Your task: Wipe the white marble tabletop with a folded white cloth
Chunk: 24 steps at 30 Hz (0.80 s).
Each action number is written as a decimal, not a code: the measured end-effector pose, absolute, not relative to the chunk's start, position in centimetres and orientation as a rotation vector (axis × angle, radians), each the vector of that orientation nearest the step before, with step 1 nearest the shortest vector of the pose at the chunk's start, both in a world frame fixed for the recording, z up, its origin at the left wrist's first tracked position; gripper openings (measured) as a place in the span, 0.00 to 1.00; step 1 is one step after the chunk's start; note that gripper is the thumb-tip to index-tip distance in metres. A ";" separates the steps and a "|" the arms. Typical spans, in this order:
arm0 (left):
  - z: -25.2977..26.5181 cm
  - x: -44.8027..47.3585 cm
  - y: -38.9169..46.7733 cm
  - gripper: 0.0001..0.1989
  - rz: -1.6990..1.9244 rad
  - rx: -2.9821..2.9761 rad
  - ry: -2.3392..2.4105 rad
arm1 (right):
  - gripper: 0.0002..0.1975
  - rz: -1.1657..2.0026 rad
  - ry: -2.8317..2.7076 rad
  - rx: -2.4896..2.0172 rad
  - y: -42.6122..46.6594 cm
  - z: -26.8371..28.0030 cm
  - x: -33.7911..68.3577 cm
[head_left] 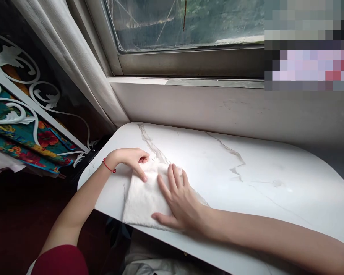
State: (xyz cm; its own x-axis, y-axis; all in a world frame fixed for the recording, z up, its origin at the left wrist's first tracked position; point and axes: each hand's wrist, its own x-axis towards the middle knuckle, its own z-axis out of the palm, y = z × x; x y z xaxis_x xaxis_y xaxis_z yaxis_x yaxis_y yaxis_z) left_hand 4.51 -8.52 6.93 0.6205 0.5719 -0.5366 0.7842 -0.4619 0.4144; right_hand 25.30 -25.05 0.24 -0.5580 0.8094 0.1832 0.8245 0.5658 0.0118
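Note:
A folded white cloth [140, 206] with a soft, fuzzy surface lies flat near the front edge of the white marble-patterned table [206, 164]. My right hand [180, 202] rests palm down on its right part, fingers spread and holding nothing. At the cloth's far left corner is my left hand [132, 158], wearing a thin red bracelet [109, 166]. Its thumb points down onto the cloth, apart from the other fingers, which curl inward just beyond the far edge. No cloth shows pinched between them. My right palm hides part of the cloth.
Behind the table run a wall [189, 107] and a window [183, 26], with a pale curtain [71, 49] at left. A white scrolled metal frame [46, 107] with floral fabric [48, 141] stands left of the table. The upper right corner is pixelated.

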 end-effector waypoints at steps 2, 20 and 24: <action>6.7 4.6 -8.8 0.34 -0.499 2.165 1.051 | 0.53 -0.133 -2.671 -1.359 -25.8 0.5 25.2; 6.5 5.8 -10.7 0.18 0.101 2.716 1.147 | 0.51 -0.149 -2.503 -1.631 -21.3 -0.9 26.1; 3.5 7.0 -10.9 0.22 0.260 2.873 1.198 | 0.50 -0.143 -2.420 -1.632 -17.5 -1.7 27.9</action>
